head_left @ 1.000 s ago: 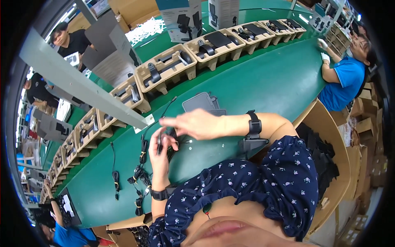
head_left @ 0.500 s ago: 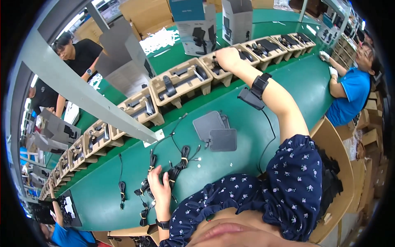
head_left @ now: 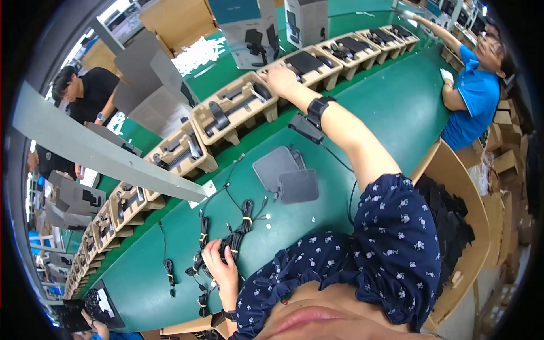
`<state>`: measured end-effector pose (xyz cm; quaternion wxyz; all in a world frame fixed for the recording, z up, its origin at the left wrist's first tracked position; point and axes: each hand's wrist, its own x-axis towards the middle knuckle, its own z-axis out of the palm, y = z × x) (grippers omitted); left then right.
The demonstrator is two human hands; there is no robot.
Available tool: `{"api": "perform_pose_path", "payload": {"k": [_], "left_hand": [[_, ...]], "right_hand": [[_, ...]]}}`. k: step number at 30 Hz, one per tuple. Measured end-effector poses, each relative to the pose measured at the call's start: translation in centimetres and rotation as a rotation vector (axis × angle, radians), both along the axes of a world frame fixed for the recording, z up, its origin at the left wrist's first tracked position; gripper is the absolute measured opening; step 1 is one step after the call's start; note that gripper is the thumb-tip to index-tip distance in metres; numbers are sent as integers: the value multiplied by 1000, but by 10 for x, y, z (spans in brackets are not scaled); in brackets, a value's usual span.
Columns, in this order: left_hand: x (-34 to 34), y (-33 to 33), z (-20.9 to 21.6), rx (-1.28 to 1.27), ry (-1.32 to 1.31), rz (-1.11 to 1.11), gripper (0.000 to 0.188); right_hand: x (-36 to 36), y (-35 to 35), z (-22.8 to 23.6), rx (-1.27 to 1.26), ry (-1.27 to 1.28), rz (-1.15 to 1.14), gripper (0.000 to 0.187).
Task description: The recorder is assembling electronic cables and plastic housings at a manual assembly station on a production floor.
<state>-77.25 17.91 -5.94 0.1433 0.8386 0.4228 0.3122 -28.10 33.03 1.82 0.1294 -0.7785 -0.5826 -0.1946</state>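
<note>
My right hand (head_left: 280, 81) reaches to the near left part of a tan moulded tray (head_left: 331, 72). Its fingers are curled down at the rim, and what they hold, if anything, is hidden. A flat black pad (head_left: 304, 62) shows in that tray. My left hand (head_left: 222, 266) rests by the bundled black cables (head_left: 245, 222), fingers bent and apart, thumb spread, nothing plainly gripped. Two dark grey flat pads (head_left: 298, 186) lie overlapping on the green table between my hands. Another tray (head_left: 232, 107) with black stand parts sits left of my right hand.
A row of filled trays crosses the table. A pale metal post (head_left: 130, 164) slants in from the left. Printed boxes (head_left: 246, 34) stand behind the trays. A carton of black items (head_left: 447, 226) is at my right. Co-workers (head_left: 479, 85) are at both sides.
My right hand has shifted left along its tray, uncovering the black pad. My left hand's fingers have lowered onto the cables. The co-worker at right has stretched an arm outward; the view has shifted.
</note>
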Motion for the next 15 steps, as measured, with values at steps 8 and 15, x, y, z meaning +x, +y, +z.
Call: {"api": "perform_pose_path", "payload": {"k": [8,15], "left_hand": [[3,2,1,43,28,30,22],[0,5,5,105,-7,75,19]], "right_hand": [[-2,-4,2,127,262,-69,25],[-3,14,8,221,85,-143,25]]}}
